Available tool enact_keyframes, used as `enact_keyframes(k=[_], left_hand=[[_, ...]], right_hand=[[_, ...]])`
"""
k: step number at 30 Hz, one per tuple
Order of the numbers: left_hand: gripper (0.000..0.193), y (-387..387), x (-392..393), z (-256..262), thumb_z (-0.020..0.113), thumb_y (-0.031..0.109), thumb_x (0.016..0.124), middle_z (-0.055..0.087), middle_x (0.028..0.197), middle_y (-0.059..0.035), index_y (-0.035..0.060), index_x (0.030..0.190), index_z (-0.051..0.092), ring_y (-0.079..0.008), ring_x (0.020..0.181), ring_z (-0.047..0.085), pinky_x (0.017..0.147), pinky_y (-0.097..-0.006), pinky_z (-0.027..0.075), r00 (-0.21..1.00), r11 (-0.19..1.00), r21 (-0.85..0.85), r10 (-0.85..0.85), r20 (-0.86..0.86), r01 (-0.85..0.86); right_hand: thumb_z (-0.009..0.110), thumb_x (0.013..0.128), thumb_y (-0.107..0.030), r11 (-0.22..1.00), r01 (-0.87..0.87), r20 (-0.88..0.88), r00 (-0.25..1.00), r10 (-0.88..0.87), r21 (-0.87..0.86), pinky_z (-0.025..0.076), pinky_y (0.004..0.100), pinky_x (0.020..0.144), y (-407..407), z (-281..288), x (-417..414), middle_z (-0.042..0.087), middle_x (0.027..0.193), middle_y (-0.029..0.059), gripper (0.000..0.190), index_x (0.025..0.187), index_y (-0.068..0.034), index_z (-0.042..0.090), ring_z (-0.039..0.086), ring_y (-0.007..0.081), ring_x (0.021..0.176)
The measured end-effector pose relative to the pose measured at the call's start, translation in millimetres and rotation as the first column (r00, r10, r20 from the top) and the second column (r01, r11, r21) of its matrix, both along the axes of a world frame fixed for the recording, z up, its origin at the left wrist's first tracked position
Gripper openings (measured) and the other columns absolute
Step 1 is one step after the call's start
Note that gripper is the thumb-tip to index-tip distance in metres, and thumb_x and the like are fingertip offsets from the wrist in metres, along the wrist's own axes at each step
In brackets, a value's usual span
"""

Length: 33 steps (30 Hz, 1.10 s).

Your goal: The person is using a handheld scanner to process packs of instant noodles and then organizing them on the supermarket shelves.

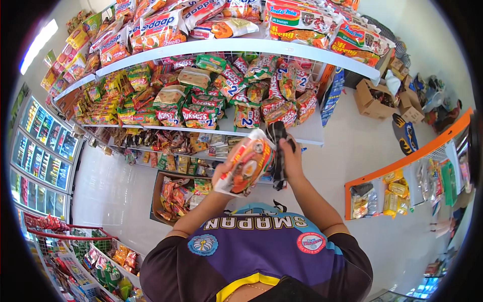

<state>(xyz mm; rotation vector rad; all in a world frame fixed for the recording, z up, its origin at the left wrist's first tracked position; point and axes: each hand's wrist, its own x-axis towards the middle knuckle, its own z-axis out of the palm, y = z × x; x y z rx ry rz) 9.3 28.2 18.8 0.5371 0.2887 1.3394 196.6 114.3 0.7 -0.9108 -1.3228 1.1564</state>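
My left hand (222, 171) grips a white and red packet of instant noodles (249, 164) by its side, tilted, with a fried egg pictured on the front. Just beside it my right hand (293, 160) holds a bunched dark checked cloth (278, 151) upright against the packet's right edge. Both are in front of the shelf (302, 133), which carries piled Suksess noodle packets (200, 115). Part of my left fingers is hidden behind the packet.
Larger Indomie noodle packs (298, 22) and Sedaap packs (162, 32) fill the upper shelf. An open carton of packets (154, 200) stands on the floor. Drink coolers (41, 147) line the left, with a red-rimmed rack (75, 237) below. An orange-edged shelf (407, 154) stands right.
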Motion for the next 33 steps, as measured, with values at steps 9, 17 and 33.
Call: enact_keyframes(k=[9, 17, 33], left_hand=[[0.076, 10, -10, 5, 0.063, 0.025, 0.086, 0.044, 0.147, -0.0208, 0.0090, 0.153, 0.031, -0.0355, 0.129, 0.051, 0.109, -0.0477, 0.040, 0.967, 0.966, 0.163, 0.221, -0.128, -0.199], [0.069, 1, -19, 46, 0.073, 0.020, 0.083, 0.041, 0.150, -0.0231, 0.0055, 0.144, 0.044, -0.0391, 0.140, 0.038, 0.113, -0.0490, 0.029, 0.114, 0.556, 0.824, 0.817, -0.566, 0.107], [0.094, 5, -9, 17, 0.056, 0.053, 0.089, 0.033, 0.153, -0.0169, 0.0070, 0.157, 0.010, -0.0273, 0.140, 0.037, 0.115, -0.0415, 0.029, 0.798, 0.883, 0.381, 0.430, -0.423, -0.274]], right_hand=[[0.078, 0.082, -0.031, 0.717, -0.513, -0.543, 0.810, 0.222, -0.472, 0.056, 0.0357, 0.085, -19, 24, -1, 0.069, 0.112, 0.0090, 0.056, 0.127, -0.004, 0.059, 0.069, 0.0204, 0.097], [0.073, 0.084, -0.003, 0.973, -0.121, -0.346, 0.937, 0.047, -0.198, 0.056, 0.0333, 0.082, -28, 65, -16, 0.068, 0.109, 0.0120, 0.040, 0.121, -0.001, 0.057, 0.068, 0.0196, 0.093], [0.072, 0.079, -0.053, 0.592, -0.363, 0.444, 0.896, 0.009, 0.719, 0.028, 0.0592, 0.110, -47, 52, -36, 0.041, 0.150, 0.0217, 0.071, 0.135, -0.013, 0.058, 0.034, 0.0476, 0.139]])
